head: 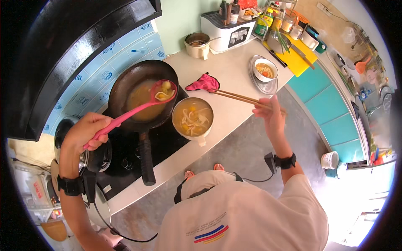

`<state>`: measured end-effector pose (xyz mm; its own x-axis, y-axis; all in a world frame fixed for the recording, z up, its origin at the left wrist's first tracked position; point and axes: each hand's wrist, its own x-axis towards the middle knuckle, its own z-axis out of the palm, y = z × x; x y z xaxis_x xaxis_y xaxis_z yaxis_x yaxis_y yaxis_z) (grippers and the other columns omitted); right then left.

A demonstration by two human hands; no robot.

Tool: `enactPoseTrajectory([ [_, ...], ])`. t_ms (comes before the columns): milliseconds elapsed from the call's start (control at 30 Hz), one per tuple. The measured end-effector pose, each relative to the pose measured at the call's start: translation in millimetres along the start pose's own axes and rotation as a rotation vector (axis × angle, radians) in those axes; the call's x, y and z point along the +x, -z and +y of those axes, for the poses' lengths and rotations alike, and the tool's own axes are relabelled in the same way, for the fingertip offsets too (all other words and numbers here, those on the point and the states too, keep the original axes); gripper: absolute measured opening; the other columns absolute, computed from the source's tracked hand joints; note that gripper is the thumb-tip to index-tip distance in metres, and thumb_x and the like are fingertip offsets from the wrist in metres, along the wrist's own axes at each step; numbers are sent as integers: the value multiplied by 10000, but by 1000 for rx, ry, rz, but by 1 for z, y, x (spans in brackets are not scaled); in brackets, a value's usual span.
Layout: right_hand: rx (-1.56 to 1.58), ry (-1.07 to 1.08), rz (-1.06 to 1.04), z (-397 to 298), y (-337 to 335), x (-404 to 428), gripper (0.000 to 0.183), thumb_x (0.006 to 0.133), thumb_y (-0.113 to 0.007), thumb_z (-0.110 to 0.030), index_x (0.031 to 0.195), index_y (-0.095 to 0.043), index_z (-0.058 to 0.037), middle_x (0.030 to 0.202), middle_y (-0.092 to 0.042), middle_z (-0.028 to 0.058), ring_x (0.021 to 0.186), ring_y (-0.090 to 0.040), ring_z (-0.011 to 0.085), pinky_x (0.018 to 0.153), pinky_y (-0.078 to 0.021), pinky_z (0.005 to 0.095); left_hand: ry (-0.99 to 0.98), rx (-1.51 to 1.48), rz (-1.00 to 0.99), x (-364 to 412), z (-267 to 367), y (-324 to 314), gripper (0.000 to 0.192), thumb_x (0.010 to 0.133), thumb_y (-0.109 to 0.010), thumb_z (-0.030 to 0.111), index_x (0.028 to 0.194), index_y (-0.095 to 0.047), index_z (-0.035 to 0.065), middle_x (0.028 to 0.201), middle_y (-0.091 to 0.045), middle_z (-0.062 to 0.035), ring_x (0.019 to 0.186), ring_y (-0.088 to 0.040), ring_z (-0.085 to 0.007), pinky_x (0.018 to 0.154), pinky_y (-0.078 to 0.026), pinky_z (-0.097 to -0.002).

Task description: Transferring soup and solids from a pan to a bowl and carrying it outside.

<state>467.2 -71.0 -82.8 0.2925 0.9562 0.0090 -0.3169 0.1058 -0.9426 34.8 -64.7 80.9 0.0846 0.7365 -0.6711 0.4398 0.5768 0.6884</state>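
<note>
My left hand (pixel 89 130) grips the handle of a pink ladle (pixel 130 113). Its bowl, holding noodles and pale chunks in broth, is over the right side of a dark wok (pixel 122 84). Some cloudy broth (pixel 141 109) lies in the wok, which sits on a black cooktop (pixel 125 169). Just right of the wok, a light-coloured handled pot (pixel 192 117) is filled with noodle soup. My right hand (pixel 270 111) holds a pair of wooden chopsticks (pixel 237 98), their tips close to a crumpled pink cloth (pixel 204 83) on the counter.
A white bowl of noodle soup (pixel 265 70) stands on an oval metal tray (pixel 256 80). Behind are a small pot (pixel 197 45) and a white storage box (pixel 230 33). On a yellow cutting board (pixel 296 62) lies a knife (pixel 301 56). A black range hood (pixel 78 59) overhangs the left.
</note>
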Motion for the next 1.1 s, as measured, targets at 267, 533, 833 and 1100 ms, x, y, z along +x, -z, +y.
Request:
enactPoseTrajectory([
  [267, 28, -11, 197, 13, 83, -24, 415, 889, -406, -352, 874, -564, 31, 739, -606, 140, 584, -602, 171, 530, -489, 246, -20, 33, -82, -3, -4, -52, 244, 882, -444, 233, 845, -539, 11, 503, -453, -22, 320, -327, -34, 279, -226, -176],
  [533, 29, -34, 180, 9, 95, -30, 383, 886, -417, -327, 868, -568, 24, 715, -605, 147, 562, -599, 171, 509, -487, 233, -130, 477, 157, 1, -25, -105, 235, 846, -423, 155, 712, -535, -2, 489, -478, -70, 344, -445, -146, 335, -354, -274],
  [833, 38, -40, 138, 14, 103, -37, 375, 892, -405, -314, 857, -569, 21, 707, -604, 145, 542, -592, 168, 502, -484, 234, -479, 1152, 527, 7, -56, -158, 195, 814, -471, 142, 945, -539, 15, 609, -560, -171, 571, -562, -345, 503, -444, -415],
  [1100, 10, -75, 195, 18, 106, -43, 365, 888, -419, -310, 857, -573, 20, 695, -599, 137, 529, -579, 166, 489, -468, 230, -611, 1522, 777, -7, -71, -170, 275, 789, -499, 118, 1034, -513, -5, 548, -528, -99, 452, -548, -233, 411, -432, -313],
])
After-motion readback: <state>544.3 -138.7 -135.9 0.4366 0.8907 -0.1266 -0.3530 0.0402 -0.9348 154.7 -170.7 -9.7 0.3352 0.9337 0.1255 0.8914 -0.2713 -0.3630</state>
